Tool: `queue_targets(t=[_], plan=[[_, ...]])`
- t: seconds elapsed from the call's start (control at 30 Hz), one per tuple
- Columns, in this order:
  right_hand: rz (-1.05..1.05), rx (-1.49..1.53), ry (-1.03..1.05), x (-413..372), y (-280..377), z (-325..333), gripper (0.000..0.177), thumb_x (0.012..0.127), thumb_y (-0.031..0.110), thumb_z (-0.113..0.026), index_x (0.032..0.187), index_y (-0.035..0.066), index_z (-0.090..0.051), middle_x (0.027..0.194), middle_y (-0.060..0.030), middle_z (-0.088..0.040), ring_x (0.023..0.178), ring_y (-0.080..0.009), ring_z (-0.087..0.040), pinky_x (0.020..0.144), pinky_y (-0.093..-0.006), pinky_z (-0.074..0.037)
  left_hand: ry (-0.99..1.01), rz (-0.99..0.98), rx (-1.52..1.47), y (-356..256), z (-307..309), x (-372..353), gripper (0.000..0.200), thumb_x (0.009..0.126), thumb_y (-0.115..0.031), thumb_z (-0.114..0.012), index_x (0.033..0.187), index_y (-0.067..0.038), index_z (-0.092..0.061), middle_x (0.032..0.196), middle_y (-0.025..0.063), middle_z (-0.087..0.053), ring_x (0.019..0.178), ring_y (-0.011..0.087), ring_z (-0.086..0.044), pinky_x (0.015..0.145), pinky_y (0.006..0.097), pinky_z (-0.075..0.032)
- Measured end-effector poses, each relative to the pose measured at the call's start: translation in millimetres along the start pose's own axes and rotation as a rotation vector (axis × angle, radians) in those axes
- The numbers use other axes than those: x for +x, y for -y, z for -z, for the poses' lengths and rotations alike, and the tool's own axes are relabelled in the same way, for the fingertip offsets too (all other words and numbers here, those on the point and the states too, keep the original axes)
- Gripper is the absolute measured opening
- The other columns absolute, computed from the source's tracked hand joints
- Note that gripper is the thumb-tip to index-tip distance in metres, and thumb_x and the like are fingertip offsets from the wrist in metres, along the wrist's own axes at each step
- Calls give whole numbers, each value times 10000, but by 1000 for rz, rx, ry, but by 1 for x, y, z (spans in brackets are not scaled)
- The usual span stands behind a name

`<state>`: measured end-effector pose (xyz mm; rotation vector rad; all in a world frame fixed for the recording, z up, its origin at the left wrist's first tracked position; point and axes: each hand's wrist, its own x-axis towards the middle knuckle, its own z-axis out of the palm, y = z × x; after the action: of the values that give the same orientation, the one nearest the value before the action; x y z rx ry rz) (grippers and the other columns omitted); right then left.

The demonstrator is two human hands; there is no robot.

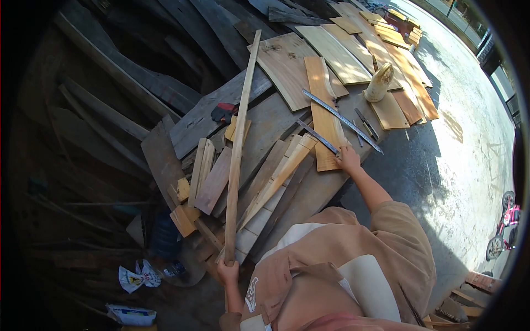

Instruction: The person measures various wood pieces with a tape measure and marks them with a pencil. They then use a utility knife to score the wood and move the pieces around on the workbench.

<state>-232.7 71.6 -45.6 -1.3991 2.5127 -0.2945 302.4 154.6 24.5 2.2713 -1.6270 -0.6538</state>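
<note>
My left hand [228, 270] is closed around the lower end of a long, narrow wooden strip [243, 127], which slants up across the workbench. At the near end of a light wooden board [326, 129], my right hand [348, 159] grips the end of a slim metal bar [319, 136] that looks like a square or short ruler. A longer steel ruler [342, 120] lies diagonally across the same board. Right of it are dark, slender tools [367, 124], perhaps chisels, and a pale, tapered, horn-like piece [380, 83] stands upright. My right fingertips are partly hidden.
Several flat boards [331, 52] cover the far bench. Wooden offcuts [212, 179] and a red-and-black object [224, 112] lie left. Rough planks [127, 63] lean beyond. A plastic bag [138, 276] is at lower left; a pink bicycle [503, 226] is on the concrete at right.
</note>
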Motion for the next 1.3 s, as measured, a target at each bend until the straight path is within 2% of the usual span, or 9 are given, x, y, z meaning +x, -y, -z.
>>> queue_targets(t=[0.27, 0.57, 0.63, 0.77, 0.87, 0.97, 1.13, 1.2, 1.3], plan=[[255, 446, -330, 86, 61, -2, 357, 788, 229, -564, 1051, -1, -492, 986, -168, -540, 926, -310, -534, 772, -357, -440, -3, 39, -58, -5, 14, -14, 326, 537, -164, -672, 810, -16, -571, 739, 155, -602, 701, 304, -597, 650, 368, -458], [-269, 1274, 350, 128, 219, 42, 630, 812, 508, -486, 1195, 10, -434, 1021, -150, -559, 943, -236, -543, 775, -386, -439, -16, -85, -66, -8, 52, -24, 298, 500, -148, -661, 740, -22, -538, 688, 151, -573, 666, 306, -582, 621, 363, -451], [-281, 1815, 358, 138, 225, 57, 563, 820, 527, -460, 1102, 41, -494, 933, -93, -576, 826, -184, -572, 706, -359, -462, -42, -127, 17, 5, 65, -28, 290, 498, -139, -649, 732, -24, -522, 678, 150, -558, 656, 325, -567, 606, 377, -445], [-288, 1757, 507, 149, 204, 51, 357, 861, 470, -430, 850, 120, -503, 746, -6, -548, 518, -92, -509, 534, -265, -456, -122, -158, 241, 41, 90, -33, 299, 493, -125, -632, 737, -31, -488, 680, 141, -522, 694, 366, -529, 647, 430, -417], [-350, 1765, 565, 109, 191, 28, 308, 841, 412, -521, 919, 114, -500, 820, -17, -550, 666, -146, -560, 650, -331, -475, -109, -135, 396, 80, 102, -25, 343, 503, -120, -628, 802, -35, -482, 765, 154, -524, 803, 364, -514, 731, 457, -383], [-373, 1789, 489, 58, 199, 5, 534, 819, 389, -565, 1129, -2, -375, 985, -128, -553, 831, -300, -599, 686, -476, -500, -54, -39, 482, 121, 117, -14, 428, 537, -142, -654, 922, -40, -497, 908, 164, -533, 928, 359, -490, 805, 449, -359], [-392, 1760, 668, -7, 217, -6, 524, 841, 439, -505, 1107, -4, -417, 959, -118, -575, 821, -234, -601, 650, -371, -509, 141, 36, 562, 97, 141, 8, 679, 580, -228, -733, 1169, -61, -438, 1099, 187, -501, 1061, 356, -459, 896, 419, -366], [-399, 1602, 727, -29, 224, -7, 495, 859, 425, -478, 1132, 18, -411, 1006, -132, -567, 856, -244, -600, 716, -392, -505, 30, -226, 349, 70, 133, 26, 725, 605, -240, -715, 1225, -32, -401, 1159, 191, -480, 1100, 346, -438, 931, 421, -334], [-352, 1591, 760, -54, 240, -9, 520, 854, 446, -475, 1138, 13, -426, 1020, -125, -566, 865, -220, -595, 693, -346, -508, 120, -234, -53, 5, 97, 49, 549, 766, -221, -586, 1239, -22, -390, 1152, 213, -482, 1074, 339, -466, 903, 378, -365]])
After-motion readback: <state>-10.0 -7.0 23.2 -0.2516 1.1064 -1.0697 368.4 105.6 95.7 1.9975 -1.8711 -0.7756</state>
